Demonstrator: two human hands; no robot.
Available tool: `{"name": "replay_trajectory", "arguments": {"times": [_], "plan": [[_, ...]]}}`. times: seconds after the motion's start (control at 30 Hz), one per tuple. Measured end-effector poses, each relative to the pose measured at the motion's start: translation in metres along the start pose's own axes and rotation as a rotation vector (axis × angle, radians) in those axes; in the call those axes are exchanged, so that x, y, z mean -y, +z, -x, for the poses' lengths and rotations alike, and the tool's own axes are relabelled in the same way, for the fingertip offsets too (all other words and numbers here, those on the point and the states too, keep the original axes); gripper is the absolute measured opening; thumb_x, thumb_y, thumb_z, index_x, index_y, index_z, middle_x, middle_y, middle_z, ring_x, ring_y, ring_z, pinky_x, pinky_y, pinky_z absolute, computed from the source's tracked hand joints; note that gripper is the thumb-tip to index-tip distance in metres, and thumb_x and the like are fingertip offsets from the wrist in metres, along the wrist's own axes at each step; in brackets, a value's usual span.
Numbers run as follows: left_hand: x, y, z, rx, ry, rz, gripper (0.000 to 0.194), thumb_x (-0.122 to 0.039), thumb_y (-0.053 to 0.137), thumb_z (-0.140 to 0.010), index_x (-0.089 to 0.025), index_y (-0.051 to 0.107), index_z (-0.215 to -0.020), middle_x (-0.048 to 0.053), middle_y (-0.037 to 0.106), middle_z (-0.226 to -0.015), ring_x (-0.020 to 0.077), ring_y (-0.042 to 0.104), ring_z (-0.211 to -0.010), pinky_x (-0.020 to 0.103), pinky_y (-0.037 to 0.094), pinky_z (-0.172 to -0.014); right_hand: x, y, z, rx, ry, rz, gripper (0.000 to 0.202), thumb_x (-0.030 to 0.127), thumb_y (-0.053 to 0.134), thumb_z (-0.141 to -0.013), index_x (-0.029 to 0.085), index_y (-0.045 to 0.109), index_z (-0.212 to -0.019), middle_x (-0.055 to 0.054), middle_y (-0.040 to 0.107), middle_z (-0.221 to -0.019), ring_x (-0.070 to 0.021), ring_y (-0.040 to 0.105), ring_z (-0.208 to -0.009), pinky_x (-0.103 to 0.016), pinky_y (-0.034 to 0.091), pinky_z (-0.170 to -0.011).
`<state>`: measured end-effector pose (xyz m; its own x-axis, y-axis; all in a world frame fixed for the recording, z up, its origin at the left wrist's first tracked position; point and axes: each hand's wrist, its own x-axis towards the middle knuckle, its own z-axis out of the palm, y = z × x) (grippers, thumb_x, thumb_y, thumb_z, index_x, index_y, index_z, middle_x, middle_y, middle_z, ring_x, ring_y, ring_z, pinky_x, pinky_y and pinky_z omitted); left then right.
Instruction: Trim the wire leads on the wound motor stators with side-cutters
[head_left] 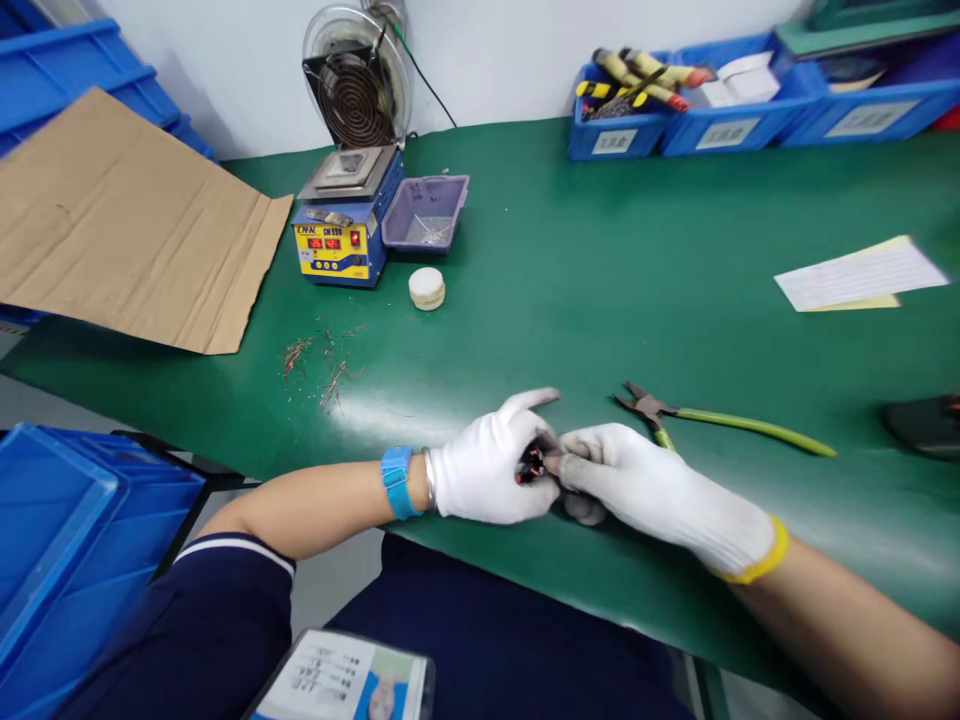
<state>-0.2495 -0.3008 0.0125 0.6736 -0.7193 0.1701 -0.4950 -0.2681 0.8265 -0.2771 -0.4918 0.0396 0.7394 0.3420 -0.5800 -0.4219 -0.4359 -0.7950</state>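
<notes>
Both hands wear white work gloves and meet near the front edge of the green table. My left hand [491, 465] is curled around a small bundle of dark and red wires [532, 462] with bare copper ends showing. Its index finger points outward, away from the bundle. My right hand [622, 475] is closed, its thumb and fingertips pinching at the copper ends; the glove partly hides them. Just beyond the right hand lie diagonal cutters [649, 405] with green handles, one handle partly covered by the glove.
Copper strand scraps [330, 365] lie to the left. Behind them stand a blue solder pot [341, 235], a purple tray [424, 215] and a round white tin [427, 288]. Cardboard [142, 230] overhangs the left side. Blue bins [615, 138] line the back; papers [862, 277] lie right.
</notes>
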Motion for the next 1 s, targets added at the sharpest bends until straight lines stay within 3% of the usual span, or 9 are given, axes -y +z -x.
{"name": "replay_trajectory", "arguments": {"times": [0.1, 0.2, 0.37, 0.43, 0.63, 0.77, 0.83, 0.9, 1.0], "plan": [[-0.001, -0.008, -0.003, -0.086, -0.105, 0.3, 0.089, -0.04, 0.081, -0.066, -0.022, 0.036, -0.141, 0.025, 0.029, -0.162, 0.0352, 0.06, -0.127, 0.052, 0.055, -0.099, -0.009, 0.004, 0.005, -0.103, -0.088, 0.166, 0.043, 0.062, 0.053, -0.078, 0.023, 0.049, -0.061, 0.001, 0.051, -0.053, -0.0119, 0.042, -0.049, -0.026, 0.031, -0.047], [-0.003, -0.028, -0.009, -0.15, -0.349, 0.505, 0.077, -0.056, 0.068, -0.081, -0.022, 0.036, -0.142, 0.022, 0.043, -0.154, 0.0249, 0.067, -0.106, 0.046, 0.058, -0.09, -0.015, 0.002, 0.013, -0.148, -0.172, 0.222, 0.046, 0.065, 0.049, -0.083, 0.023, 0.05, -0.062, -0.001, 0.053, -0.057, -0.014, 0.046, -0.052, -0.027, 0.036, -0.048], [-0.006, -0.052, -0.013, 0.442, -0.753, 0.786, 0.057, -0.062, 0.065, -0.084, -0.017, 0.052, -0.115, 0.011, 0.068, -0.103, 0.0138, 0.065, -0.059, 0.032, 0.057, -0.056, -0.006, -0.003, 0.022, -0.132, -0.211, 0.091, 0.056, 0.074, 0.054, -0.082, 0.022, 0.059, -0.063, -0.003, 0.055, -0.057, -0.0152, 0.05, -0.05, -0.028, 0.04, -0.047], [-0.008, -0.047, -0.01, 0.408, -0.712, 0.873, 0.054, -0.049, 0.076, -0.078, -0.019, 0.051, -0.115, 0.007, 0.067, -0.101, 0.0118, 0.064, -0.058, 0.029, 0.056, -0.055, -0.003, -0.003, 0.023, -0.112, -0.201, -0.028, 0.059, 0.078, 0.059, -0.078, 0.021, 0.061, -0.062, -0.003, 0.056, -0.057, -0.0141, 0.049, -0.047, -0.028, 0.04, -0.045], [-0.024, -0.023, 0.002, -0.095, -0.373, 0.737, 0.056, -0.019, 0.079, -0.067, -0.022, 0.054, -0.117, 0.015, 0.053, -0.144, 0.0126, 0.068, -0.084, 0.027, 0.058, -0.07, -0.012, -0.002, 0.02, -0.074, -0.171, -0.33, 0.064, 0.08, 0.071, -0.069, 0.018, 0.06, -0.059, -0.003, 0.057, -0.055, -0.0111, 0.046, -0.04, -0.024, 0.034, -0.039], [-0.033, -0.029, 0.006, -0.098, -0.185, 0.768, 0.041, -0.02, 0.083, -0.064, -0.019, 0.06, -0.098, 0.016, 0.035, -0.162, 0.0244, 0.065, -0.118, 0.039, 0.057, -0.093, -0.015, 0.0, 0.015, -0.073, -0.153, -0.439, 0.061, 0.075, 0.076, -0.067, 0.018, 0.058, -0.055, -0.001, 0.051, -0.048, -0.0097, 0.042, -0.036, -0.023, 0.032, -0.037], [-0.033, -0.036, 0.006, -0.072, -0.12, 0.855, 0.029, -0.034, 0.084, -0.072, -0.017, 0.062, -0.079, 0.015, 0.053, -0.148, 0.0282, 0.065, -0.121, 0.047, 0.051, -0.104, -0.015, 0.003, 0.015, -0.045, -0.126, -0.459, 0.062, 0.076, 0.077, -0.065, 0.018, 0.058, -0.054, -0.001, 0.049, -0.046, -0.0096, 0.04, -0.035, -0.023, 0.03, -0.036], [-0.031, -0.04, 0.004, -0.084, -0.078, 1.011, 0.049, -0.055, 0.074, -0.081, -0.017, 0.054, -0.057, 0.012, 0.073, -0.105, 0.0303, 0.068, -0.115, 0.052, 0.048, -0.109, -0.016, 0.005, 0.019, -0.003, -0.101, -0.454, 0.064, 0.079, 0.075, -0.063, 0.018, 0.059, -0.054, -0.001, 0.048, -0.045, -0.0097, 0.038, -0.034, -0.024, 0.029, -0.035], [-0.023, -0.042, -0.004, -0.126, -0.195, 1.076, 0.069, -0.078, 0.051, -0.086, -0.02, 0.041, -0.049, 0.005, 0.06, -0.062, 0.0292, 0.072, -0.1, 0.052, 0.053, -0.104, -0.019, 0.005, 0.028, -0.012, -0.138, -0.321, 0.063, 0.079, 0.07, -0.069, 0.019, 0.058, -0.054, -0.002, 0.05, -0.048, -0.0121, 0.042, -0.038, -0.025, 0.032, -0.037]]}}
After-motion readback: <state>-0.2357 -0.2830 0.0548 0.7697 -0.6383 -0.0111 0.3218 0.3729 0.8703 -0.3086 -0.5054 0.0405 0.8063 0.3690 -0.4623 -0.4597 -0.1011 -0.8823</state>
